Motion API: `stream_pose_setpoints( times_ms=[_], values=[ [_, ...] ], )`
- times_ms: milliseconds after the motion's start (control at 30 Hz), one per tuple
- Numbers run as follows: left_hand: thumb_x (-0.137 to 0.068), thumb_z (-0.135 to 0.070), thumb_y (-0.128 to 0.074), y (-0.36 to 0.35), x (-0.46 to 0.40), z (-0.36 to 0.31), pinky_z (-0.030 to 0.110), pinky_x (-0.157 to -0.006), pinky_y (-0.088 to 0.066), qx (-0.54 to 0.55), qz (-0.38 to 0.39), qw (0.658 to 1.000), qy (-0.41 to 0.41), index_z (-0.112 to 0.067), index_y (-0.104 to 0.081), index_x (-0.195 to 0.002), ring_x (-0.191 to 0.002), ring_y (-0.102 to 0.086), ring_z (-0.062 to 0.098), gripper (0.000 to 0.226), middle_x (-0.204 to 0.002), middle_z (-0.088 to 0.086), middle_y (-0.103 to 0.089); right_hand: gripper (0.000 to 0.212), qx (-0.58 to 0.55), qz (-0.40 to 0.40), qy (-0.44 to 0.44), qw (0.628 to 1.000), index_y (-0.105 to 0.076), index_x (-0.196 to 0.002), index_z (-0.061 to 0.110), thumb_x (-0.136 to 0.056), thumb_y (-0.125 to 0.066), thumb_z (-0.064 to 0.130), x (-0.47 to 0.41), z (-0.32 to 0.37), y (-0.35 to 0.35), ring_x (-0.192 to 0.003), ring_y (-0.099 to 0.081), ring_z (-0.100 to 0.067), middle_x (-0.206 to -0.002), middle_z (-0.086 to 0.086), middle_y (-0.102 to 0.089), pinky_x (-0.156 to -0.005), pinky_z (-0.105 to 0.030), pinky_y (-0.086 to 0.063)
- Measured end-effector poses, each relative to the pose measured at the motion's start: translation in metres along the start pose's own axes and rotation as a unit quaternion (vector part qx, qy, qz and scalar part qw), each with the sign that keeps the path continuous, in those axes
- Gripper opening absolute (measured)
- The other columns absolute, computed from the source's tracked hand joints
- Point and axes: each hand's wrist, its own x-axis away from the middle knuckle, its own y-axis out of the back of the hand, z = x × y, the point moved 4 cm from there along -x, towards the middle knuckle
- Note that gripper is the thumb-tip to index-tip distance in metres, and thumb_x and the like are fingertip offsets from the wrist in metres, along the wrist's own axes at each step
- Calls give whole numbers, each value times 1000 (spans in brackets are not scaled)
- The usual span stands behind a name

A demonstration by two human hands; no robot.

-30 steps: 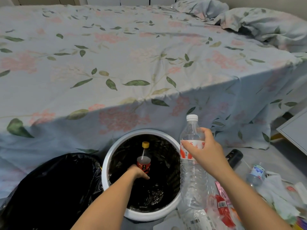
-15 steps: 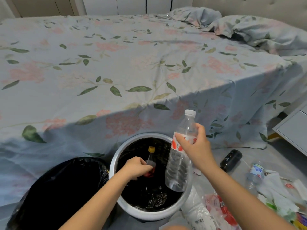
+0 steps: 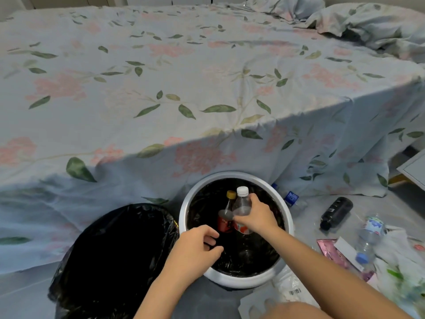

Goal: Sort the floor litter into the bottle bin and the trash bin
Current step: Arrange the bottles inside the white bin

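A round white bin point(image 3: 232, 279) lined with black plastic stands on the floor by the bed. Inside it a small bottle with a yellow cap and red label point(image 3: 226, 217) stands upright. My right hand point(image 3: 256, 216) grips a large clear water bottle point(image 3: 241, 204) with a white cap, held upright inside the bin beside the small one. My left hand point(image 3: 197, 244) hovers at the bin's near-left rim, fingers loosely curled and holding nothing. A second bin point(image 3: 115, 256) covered by a black bag sits to the left.
Litter lies on the floor to the right: a black bottle point(image 3: 337, 212), a clear bottle with a blue cap point(image 3: 368, 240), a blue-labelled bottle point(image 3: 292, 200) behind the white bin, a pink wrapper point(image 3: 331, 249), white paper and bags. The bed point(image 3: 207, 88) fills the background.
My right hand lowered the clear water bottle into the white bin. My left hand let go of the small yellow-capped bottle and drew back to the rim.
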Motion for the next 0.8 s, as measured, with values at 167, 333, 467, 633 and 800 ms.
stream_pose_setpoints(
  times_ms=[167, 333, 467, 633, 800],
  values=[
    [-81, -43, -65, -11, 2, 7, 24, -87, -52, -28, -14, 999, -23, -39, -61, -98, -90, -60, -4, 18, -91, -20, -64, 71, 62, 24, -13, 998, -40, -126, 20, -70, -75, 47, -30, -11, -20, -105, -61, -31, -115, -8, -62, -82, -39, -53],
    [-73, -72, -48, -27, 10, 8, 27, -94, -33, -217, 8, 970, -113, -33, -67, -102, -100, -52, 2, 52, -96, -16, -67, 77, 96, 81, -71, 990, -38, -129, 9, -73, -74, 48, -43, -34, -46, -112, -57, -33, -123, -14, -58, -89, -41, -51],
    [-62, -83, -41, -37, 15, 12, 27, -84, -25, -244, 0, 957, -155, -35, -67, -98, -95, -46, 3, 65, -87, -14, -66, 85, 131, 102, -88, 982, -45, -126, 4, -69, -71, 62, -50, -37, -53, -108, -60, -31, -121, -13, -59, -82, -35, -51],
    [-47, -85, -51, -50, 15, 21, 16, -70, -24, -218, -55, 962, -158, -38, -64, -67, -67, -42, -2, 53, -58, -22, -56, 62, 170, 179, -29, 969, -63, -102, 5, -86, -49, 64, -37, -15, -40, -101, -63, -30, -105, -12, -63, -74, -31, -48],
    [-52, -84, -52, -57, 17, 18, 24, -75, -19, -214, -88, 960, -158, -38, -67, -77, -78, -42, -3, 55, -70, -21, -60, 43, 123, 86, 76, 986, -64, -85, 6, -94, -47, 45, -19, 17, 19, -63, -68, -27, -76, -12, -69, -57, -37, -58]
  ],
)
